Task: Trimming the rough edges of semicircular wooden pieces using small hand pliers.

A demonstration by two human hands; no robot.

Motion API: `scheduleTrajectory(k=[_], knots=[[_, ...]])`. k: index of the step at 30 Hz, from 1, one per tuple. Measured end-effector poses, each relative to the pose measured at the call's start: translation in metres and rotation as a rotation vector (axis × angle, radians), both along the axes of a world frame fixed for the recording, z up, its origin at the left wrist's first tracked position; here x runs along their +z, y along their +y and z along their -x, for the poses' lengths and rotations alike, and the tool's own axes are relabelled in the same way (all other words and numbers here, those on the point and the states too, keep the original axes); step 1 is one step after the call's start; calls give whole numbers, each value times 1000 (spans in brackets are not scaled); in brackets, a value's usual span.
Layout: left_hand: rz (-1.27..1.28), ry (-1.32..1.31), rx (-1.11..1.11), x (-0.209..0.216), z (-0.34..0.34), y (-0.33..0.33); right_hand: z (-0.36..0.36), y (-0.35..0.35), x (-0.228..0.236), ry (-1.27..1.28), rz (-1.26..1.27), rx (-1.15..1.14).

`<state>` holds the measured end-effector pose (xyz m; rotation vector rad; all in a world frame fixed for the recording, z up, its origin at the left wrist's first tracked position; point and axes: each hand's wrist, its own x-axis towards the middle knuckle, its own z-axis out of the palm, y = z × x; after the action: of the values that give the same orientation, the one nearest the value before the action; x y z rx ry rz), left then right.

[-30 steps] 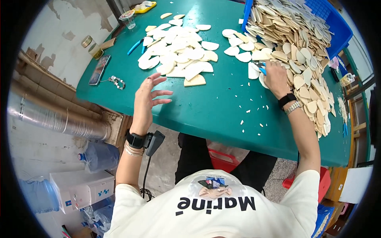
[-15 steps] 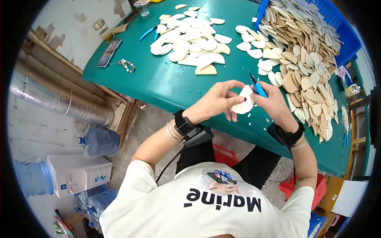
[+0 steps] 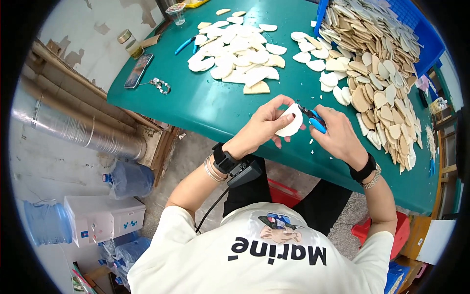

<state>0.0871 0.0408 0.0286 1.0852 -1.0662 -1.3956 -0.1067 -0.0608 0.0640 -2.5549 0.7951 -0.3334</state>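
Observation:
Over the near edge of the green table (image 3: 196, 105), my left hand (image 3: 262, 125) pinches a flat white half-round piece (image 3: 292, 126) between thumb and fingers. My right hand (image 3: 340, 137) grips blue-handled nippers (image 3: 317, 125), their dark jaws at the upper right edge of that piece. Whether the jaws touch it I cannot tell. Small white scraps (image 3: 312, 152) lie on the table below my right hand. Beyond my hands is a spread of similar white pieces (image 3: 235, 51). To the right, a big heap of beige and white pieces (image 3: 379, 88) spills from a blue crate (image 3: 431, 56).
At the table's left lie a phone (image 3: 139, 71) with a beaded strap (image 3: 159, 85) and another blue-handled tool (image 3: 184, 46). A lidded jar (image 3: 131, 45) and a clear cup (image 3: 178, 17) stand at the far left. A red stool (image 3: 397, 235) is at the lower right.
The nippers have swung from pointing upward to pointing left at the white piece. My left hand has shifted slightly left and tilted the piece. My right fingers have spread around the handles.

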Motion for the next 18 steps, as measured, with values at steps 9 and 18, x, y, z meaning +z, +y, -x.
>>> scheduleTrajectory(k=[9,18], knots=[[38,-115,-3,2,2,-2,2,2,4,10,90,-23],[78,-186,18,-2,5,-6,7,4,4,18,146,-48]])
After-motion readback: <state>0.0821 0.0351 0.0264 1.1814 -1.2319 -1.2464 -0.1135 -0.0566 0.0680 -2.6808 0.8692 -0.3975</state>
